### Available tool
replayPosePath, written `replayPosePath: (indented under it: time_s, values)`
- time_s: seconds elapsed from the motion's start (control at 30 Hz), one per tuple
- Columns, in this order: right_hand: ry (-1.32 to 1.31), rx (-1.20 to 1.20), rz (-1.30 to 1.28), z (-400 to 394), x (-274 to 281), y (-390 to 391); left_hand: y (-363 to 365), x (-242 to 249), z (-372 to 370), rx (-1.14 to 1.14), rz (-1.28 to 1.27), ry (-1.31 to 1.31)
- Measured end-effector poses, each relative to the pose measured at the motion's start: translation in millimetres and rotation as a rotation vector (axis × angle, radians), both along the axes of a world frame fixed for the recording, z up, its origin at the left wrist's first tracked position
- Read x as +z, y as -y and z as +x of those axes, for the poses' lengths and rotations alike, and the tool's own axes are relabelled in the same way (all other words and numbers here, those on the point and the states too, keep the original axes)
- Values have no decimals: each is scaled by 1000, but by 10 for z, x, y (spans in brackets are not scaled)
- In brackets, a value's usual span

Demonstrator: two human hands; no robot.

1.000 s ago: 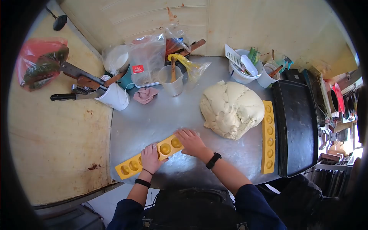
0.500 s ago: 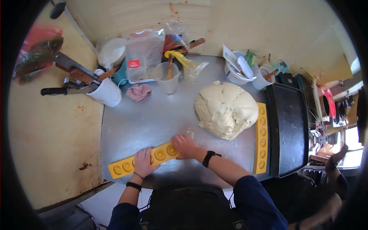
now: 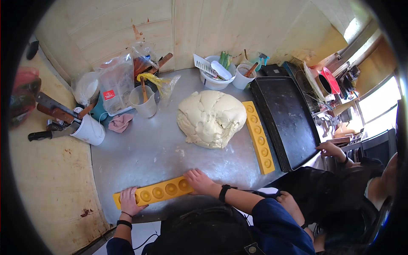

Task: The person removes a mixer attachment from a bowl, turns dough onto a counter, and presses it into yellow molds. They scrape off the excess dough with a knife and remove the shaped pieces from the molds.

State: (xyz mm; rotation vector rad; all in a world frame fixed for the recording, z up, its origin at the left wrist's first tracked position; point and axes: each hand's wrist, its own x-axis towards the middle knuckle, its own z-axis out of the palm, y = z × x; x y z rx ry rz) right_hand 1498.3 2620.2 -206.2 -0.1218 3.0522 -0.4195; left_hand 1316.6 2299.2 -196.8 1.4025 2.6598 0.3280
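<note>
A long yellow mould [image 3: 158, 192] with a row of round hollows lies near the front edge of the metal table. My left hand [image 3: 130, 201] grips it close to its left end, fingers over the top. At its right end my right hand [image 3: 199, 182] holds it, fingers on the far edge. Beyond the mould sits a large lump of pale dough [image 3: 210, 119]. A second yellow mould [image 3: 258, 138] lies to the right of the dough, beside black trays.
Stacked black trays [image 3: 289, 123] are at the right, where a co-worker's hand [image 3: 330, 149] reaches the edge. At the back stand a clear jug [image 3: 144, 102], a white basin [image 3: 216, 80] and a cup [image 3: 244, 76]. A white knife bucket [image 3: 90, 131] is at left.
The view has turned to the right. My left hand has slid towards the mould's left end; the right hand still holds the other end. A co-worker has come closer at the right.
</note>
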Motion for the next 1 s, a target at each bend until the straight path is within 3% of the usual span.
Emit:
replayPosePath:
  time_s: [0.23,0.3,0.37,0.5,0.63,0.7,0.8,0.9,0.93,1.0]
  values:
    - [60,9,5,-79,231,-62,22,12,-34,-32,-12,36]
    - [-84,-69,-97,-162,435,-276,-28,-5,-57,-44,-5,22]
    - [-3,-245,-74,-406,912,-584,-171,1,-74,-40,64,34]
    - [-231,-523,-14,-862,1171,-1227,-374,-15,-116,-23,103,31]
    - [-264,-455,57,-1453,832,-1384,-331,-58,-144,-30,62,36]
    - [-120,-361,344,-1632,624,-1331,-368,-54,-156,-24,43,48]
    - [-215,-327,413,-1742,433,-1417,-355,-66,-181,-31,76,45]
    - [-98,-276,382,-1845,432,-1535,-357,-82,-180,-27,67,26]
    - [-259,-226,428,-1886,365,-1595,-364,-57,-182,-25,53,25]
    - [-220,-222,420,-1998,321,-1671,-386,-40,-208,-26,48,34]
